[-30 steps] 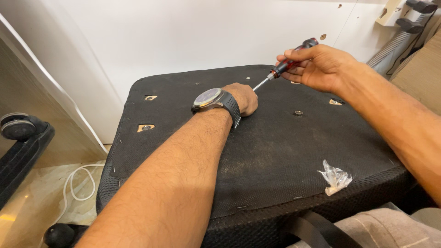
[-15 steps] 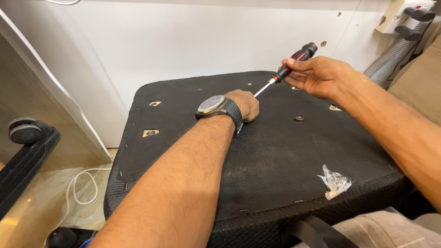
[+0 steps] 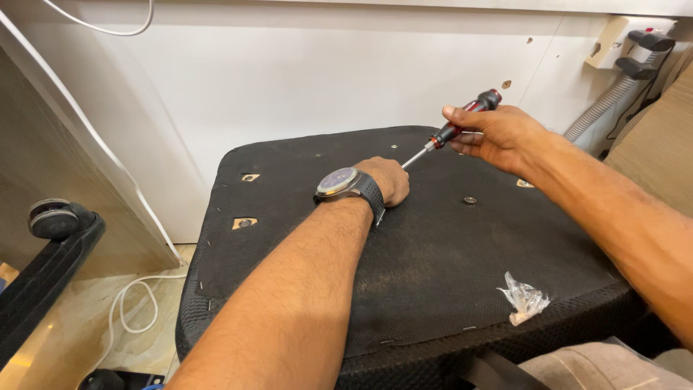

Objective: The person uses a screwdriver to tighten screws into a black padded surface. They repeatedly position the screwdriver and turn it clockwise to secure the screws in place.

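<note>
- The right hand (image 3: 498,133) is clamped around the red-and-black handle of a screwdriver (image 3: 455,130), fingers wrapped over the grip, thumb on top.
- The screwdriver slants down to the left, its metal shaft pointing at the far side of the left hand; the tip is hidden there.
- The left hand (image 3: 388,177) is curled shut, knuckles down on the black seat cushion (image 3: 433,267); what it pinches, if anything, cannot be told. A dark wristwatch (image 3: 341,183) sits on that wrist.
- The cushion lies underside up, covered in black mesh fabric, with small cut-outs showing metal fittings (image 3: 244,223) near its left edge.
- A round bolt head (image 3: 470,200) shows in the fabric, right of the left hand.
- A crumpled clear plastic bag (image 3: 524,297) lies near the cushion's front right edge.
- A white cable (image 3: 126,307) loops on the floor at left, beside a black caster wheel (image 3: 52,219).
</note>
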